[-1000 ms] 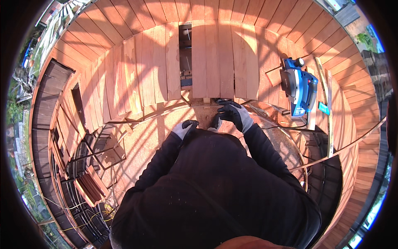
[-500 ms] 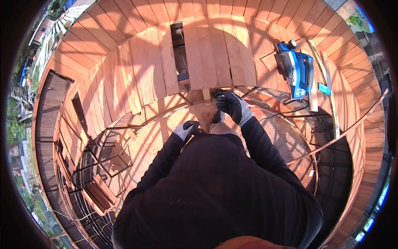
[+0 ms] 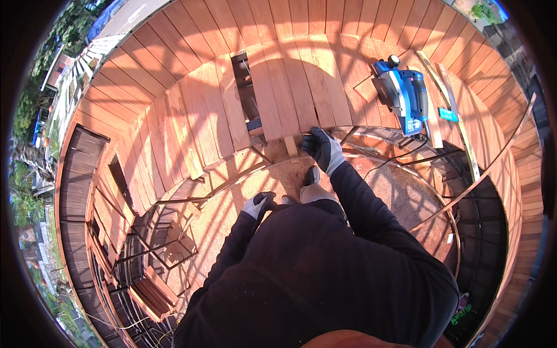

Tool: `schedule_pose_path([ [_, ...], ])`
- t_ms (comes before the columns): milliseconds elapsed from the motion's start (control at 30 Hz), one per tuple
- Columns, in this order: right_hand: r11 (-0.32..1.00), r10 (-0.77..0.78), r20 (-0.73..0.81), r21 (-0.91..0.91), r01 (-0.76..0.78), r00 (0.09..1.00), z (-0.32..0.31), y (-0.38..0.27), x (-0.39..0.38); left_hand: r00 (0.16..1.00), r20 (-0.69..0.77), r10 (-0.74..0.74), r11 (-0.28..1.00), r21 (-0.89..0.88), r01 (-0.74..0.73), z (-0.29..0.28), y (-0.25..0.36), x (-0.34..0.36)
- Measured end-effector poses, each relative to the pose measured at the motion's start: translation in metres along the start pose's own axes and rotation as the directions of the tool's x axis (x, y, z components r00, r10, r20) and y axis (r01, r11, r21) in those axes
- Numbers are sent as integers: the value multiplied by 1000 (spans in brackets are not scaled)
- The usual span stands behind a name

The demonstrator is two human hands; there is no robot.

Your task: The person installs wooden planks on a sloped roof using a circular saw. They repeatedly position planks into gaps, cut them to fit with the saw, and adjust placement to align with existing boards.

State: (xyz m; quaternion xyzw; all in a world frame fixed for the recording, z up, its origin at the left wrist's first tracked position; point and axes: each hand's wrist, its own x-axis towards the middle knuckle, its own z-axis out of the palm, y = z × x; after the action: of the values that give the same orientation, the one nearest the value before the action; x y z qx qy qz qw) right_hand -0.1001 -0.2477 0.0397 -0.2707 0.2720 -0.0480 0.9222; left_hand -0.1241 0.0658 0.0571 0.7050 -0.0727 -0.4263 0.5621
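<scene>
- Left hand [image 3: 259, 205], centre of the frame: palm side hidden beneath the fingers.
- Right hand [image 3: 325, 152], just above centre: fingers perhaps touch a plank [image 3: 328, 101], the contact too small to tell.
- Dark top [image 3: 313, 261], cut off by the lower edge, hides floor [image 3: 243, 182].
- Greenery [image 3: 26, 200], far left: blurred.

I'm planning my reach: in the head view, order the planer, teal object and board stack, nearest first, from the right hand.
1. Planer: right of the right hand.
2. Teal object: beyond the planer, farther right.
3. Board stack: lower left.
</scene>
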Motion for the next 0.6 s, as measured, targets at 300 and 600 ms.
schedule_pose_path([
  [300,999,-50,-24,2,50,998,12,-2,-1,997,-47,55,996,-65,-58,1,-5,-3],
  [600,946,-228,64,-223,237,972,47,-30,-2,988,16,152,988,-44,-151,-2,18,8],
])
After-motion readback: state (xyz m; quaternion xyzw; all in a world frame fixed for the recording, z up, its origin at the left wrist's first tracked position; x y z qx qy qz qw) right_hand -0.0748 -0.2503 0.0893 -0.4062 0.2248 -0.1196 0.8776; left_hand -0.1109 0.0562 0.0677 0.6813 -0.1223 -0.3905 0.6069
